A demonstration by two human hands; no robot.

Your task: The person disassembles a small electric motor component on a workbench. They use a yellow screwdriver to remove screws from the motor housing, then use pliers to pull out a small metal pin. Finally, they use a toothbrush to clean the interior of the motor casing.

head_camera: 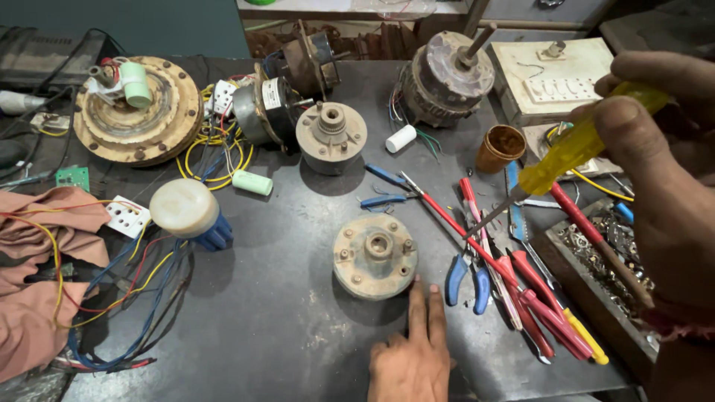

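Observation:
My right hand (655, 149) grips a yellow-handled screwdriver (573, 145) at the right, its shaft slanting down-left over a heap of hand tools. My left hand (413, 350) lies flat on the dark metal table (283, 313) at the bottom centre, two fingers stretched out and their tips right at the near edge of a round, rusty motor end cover (375, 255). That cover lies flat with a centre hole and several bolts around it. A second, greyer motor cover (331, 135) sits farther back.
Red- and blue-handled pliers and cutters (514, 275) lie right of the cover. A tray of screws (603, 253) fills the right edge. Motors (445, 78), a large round rotor (138, 112), a brown cup (500, 147), white capacitors (401, 138), tangled wires (126, 290) and a pink cloth (33, 275) surround the middle.

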